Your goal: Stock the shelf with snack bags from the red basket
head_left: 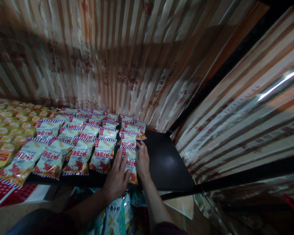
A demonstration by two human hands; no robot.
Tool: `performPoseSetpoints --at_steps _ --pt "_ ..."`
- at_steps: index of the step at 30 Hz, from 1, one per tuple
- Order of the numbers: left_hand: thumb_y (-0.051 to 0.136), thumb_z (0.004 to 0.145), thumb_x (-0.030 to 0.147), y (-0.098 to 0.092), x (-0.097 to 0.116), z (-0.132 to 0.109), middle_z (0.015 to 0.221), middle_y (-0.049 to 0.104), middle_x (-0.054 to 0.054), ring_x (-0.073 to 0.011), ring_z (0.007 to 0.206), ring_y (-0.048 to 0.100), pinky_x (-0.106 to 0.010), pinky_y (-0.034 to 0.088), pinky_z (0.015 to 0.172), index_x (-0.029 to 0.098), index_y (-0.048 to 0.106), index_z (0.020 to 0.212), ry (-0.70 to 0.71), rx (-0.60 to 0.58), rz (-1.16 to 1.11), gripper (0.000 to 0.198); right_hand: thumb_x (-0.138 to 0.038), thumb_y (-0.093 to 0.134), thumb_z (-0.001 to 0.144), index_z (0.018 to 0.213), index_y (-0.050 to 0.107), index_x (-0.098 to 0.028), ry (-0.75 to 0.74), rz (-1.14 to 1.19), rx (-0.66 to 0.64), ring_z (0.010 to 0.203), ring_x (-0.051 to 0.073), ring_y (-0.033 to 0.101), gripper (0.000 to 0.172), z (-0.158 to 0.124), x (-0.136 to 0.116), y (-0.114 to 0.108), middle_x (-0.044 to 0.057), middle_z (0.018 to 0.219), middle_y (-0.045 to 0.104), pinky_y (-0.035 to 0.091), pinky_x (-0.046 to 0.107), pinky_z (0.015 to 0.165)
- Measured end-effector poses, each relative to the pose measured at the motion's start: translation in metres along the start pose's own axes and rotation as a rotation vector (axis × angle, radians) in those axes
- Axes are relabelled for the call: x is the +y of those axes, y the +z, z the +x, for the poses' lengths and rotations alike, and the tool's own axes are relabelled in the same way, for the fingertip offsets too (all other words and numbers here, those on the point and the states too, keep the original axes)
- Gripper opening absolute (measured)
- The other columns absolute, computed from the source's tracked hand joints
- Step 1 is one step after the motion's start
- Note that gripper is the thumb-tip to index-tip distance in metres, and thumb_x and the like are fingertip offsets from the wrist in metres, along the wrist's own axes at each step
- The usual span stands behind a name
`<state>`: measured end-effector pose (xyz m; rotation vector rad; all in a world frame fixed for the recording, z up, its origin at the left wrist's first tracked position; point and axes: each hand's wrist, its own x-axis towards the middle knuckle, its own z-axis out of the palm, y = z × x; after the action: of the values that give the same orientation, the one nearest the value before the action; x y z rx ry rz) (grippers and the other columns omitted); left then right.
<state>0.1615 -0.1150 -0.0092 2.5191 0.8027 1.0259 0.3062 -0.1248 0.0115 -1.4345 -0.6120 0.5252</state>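
A white, orange and red snack bag [131,163] with a striped top edge lies at the front of a row on the black shelf. My left hand [117,176] rests against its left side, fingers stretched out and the thumb on its lower part. On the other side, my right hand [143,160] is held along the row with its fingers extended, their tips near the bag behind [128,138]. Neither hand is wrapped round a bag. More bags of the same kind stand in rows to the left, the nearest being a front bag [101,156].
Yellow packs [7,151] fill the shelf's far left. The black shelf [165,163] ends on the right at a dark metal post [186,114]. Striped plastic sheeting [112,58] hangs behind. Below are green snack bags [115,215] and a red basket [17,194].
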Motion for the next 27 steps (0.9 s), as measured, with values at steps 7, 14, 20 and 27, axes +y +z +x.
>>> performPoseSetpoints --at_steps 7,14,20,27 --pt "0.038 0.095 0.022 0.002 -0.004 0.009 0.157 0.014 -0.015 -0.0281 0.144 0.012 -0.051 0.034 0.11 0.023 0.002 0.15 0.007 0.041 0.016 0.066 -0.064 0.043 0.082 0.125 0.055 -0.02 0.006 0.028 0.101 0.123 0.022 0.052 0.063 0.009 0.005 0.002 0.01 0.129 0.06 0.037 0.038 0.104" --pt "0.04 0.093 0.022 -0.002 -0.005 0.014 0.157 0.013 -0.018 -0.0305 0.144 0.011 -0.052 0.034 0.109 0.017 0.008 0.149 0.009 0.052 0.062 0.065 -0.069 0.047 0.076 0.111 0.064 -0.017 0.112 0.174 0.05 0.115 0.025 0.058 0.065 0.046 0.018 -0.005 0.012 0.122 0.064 0.04 0.04 0.103" --pt "0.041 0.092 0.02 -0.001 -0.001 0.013 0.158 0.002 -0.016 -0.0318 0.144 0.009 -0.051 0.037 0.108 0.018 0.017 0.147 0.033 0.035 0.109 0.06 -0.068 0.049 0.078 0.117 0.064 -0.02 0.044 0.161 -0.079 0.12 0.024 0.055 0.064 0.059 0.017 -0.001 0.006 0.123 0.065 0.038 0.041 0.105" --pt "0.043 0.09 0.017 -0.005 0.001 0.016 0.157 0.004 -0.018 -0.0331 0.144 0.007 -0.05 0.037 0.109 0.011 0.037 0.137 0.089 0.019 0.161 0.048 -0.065 0.05 0.079 0.109 0.069 -0.026 0.07 0.083 -0.048 0.124 0.024 0.053 0.053 0.063 0.022 0.006 0.002 0.12 0.067 0.039 0.04 0.105"
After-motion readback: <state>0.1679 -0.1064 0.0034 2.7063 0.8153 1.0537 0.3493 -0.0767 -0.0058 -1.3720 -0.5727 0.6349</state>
